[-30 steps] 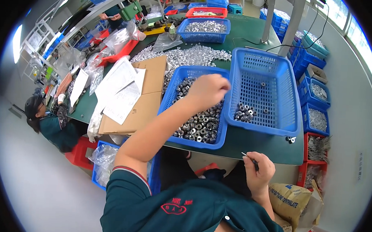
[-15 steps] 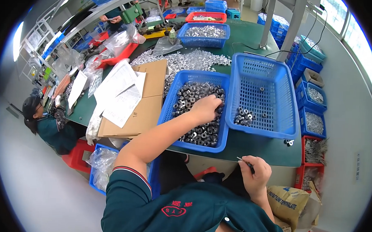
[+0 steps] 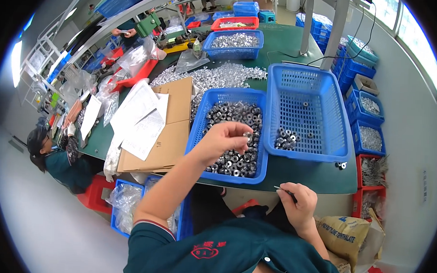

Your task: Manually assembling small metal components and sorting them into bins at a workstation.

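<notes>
Above the near half of a blue basket (image 3: 195, 135), my left hand (image 3: 222, 142) pinches a small round metal part (image 3: 248, 136) between thumb and fingers. Dark and silver ring-shaped metal parts (image 3: 234, 110) with centre holes fill that basket. My right hand (image 3: 299, 204) is closed just off the table's front edge, around a thin rod-like tool (image 3: 277, 188); only its slim metal tip and a bit of dark body show. Beside the full basket, to its right, stands a larger blue basket (image 3: 347, 137) with a small cluster of similar parts (image 3: 286, 138) in its near left corner.
Flattened cardboard (image 3: 178, 105) with paper sheets (image 3: 145, 133) on it lies left of the baskets. Behind are a heap of small shiny parts (image 3: 226, 74) and another filled basket (image 3: 232, 51). A metal post (image 3: 328, 48) rises behind. A person (image 3: 57, 154) sits at far left.
My left hand has lifted out of the full basket and come nearer to me, a metal part now showing in its fingers. My right hand stays nearly in place. The view has shifted slightly.
</notes>
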{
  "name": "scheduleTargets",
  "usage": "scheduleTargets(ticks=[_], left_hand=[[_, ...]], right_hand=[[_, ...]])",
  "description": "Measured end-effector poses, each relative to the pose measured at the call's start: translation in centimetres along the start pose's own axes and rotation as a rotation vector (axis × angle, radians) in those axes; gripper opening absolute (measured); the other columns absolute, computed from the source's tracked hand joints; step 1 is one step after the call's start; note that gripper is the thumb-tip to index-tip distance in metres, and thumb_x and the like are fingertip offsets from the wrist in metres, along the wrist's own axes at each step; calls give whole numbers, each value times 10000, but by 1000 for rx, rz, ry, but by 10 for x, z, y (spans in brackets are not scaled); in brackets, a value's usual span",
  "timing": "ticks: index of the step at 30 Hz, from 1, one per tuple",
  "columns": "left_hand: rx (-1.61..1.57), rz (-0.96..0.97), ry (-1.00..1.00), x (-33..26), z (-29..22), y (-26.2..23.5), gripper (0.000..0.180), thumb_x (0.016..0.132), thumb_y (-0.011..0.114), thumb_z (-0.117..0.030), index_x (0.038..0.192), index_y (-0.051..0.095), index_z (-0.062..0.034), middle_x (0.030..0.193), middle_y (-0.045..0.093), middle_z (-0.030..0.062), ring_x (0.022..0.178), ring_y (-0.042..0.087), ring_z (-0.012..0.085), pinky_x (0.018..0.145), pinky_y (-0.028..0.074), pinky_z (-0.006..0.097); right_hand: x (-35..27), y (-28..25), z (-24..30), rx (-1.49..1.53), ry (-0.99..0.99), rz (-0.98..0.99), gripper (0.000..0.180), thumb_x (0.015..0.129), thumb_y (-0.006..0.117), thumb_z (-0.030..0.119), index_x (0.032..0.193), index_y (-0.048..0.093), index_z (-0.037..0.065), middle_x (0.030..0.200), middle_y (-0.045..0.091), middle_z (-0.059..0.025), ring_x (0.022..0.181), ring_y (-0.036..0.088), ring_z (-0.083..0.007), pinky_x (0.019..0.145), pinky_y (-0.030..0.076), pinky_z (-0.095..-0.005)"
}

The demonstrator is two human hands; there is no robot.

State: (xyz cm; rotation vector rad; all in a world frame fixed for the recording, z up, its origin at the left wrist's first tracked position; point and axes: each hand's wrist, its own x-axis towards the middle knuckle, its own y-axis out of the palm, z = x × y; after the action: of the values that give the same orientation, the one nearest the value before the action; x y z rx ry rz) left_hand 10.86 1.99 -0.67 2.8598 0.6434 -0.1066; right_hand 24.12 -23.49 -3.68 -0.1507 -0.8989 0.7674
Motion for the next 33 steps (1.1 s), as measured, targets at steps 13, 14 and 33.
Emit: scheduleTargets(ticks=[13,14,33], left_hand=[[-474,-70,49,-73,28,38,280,934,618,-16,1210,621,28,1041,666,82,931,681,176,868,563,337],[-452,-80,66,-76,28,41,254,943,607,-16,1194,630,17,1013,662,73,924,677,167,858,554,322],[308,-224,248,-90,31,58,244,915,528,52,1121,656,23,1093,604,100,845,680,143,761,544,253]], right_hand=[[33,34,22,165,15,82,177,812,702,-33,969,621,-15,815,656,-128,688,654,-286,607,520,-346],[34,36,23,150,-34,73,186,801,714,-27,963,625,-7,820,661,-120,688,651,-283,607,517,-349],[42,43,30,-64,-194,149,162,777,757,79,820,602,58,662,607,-61,535,576,-242,495,419,-350]])
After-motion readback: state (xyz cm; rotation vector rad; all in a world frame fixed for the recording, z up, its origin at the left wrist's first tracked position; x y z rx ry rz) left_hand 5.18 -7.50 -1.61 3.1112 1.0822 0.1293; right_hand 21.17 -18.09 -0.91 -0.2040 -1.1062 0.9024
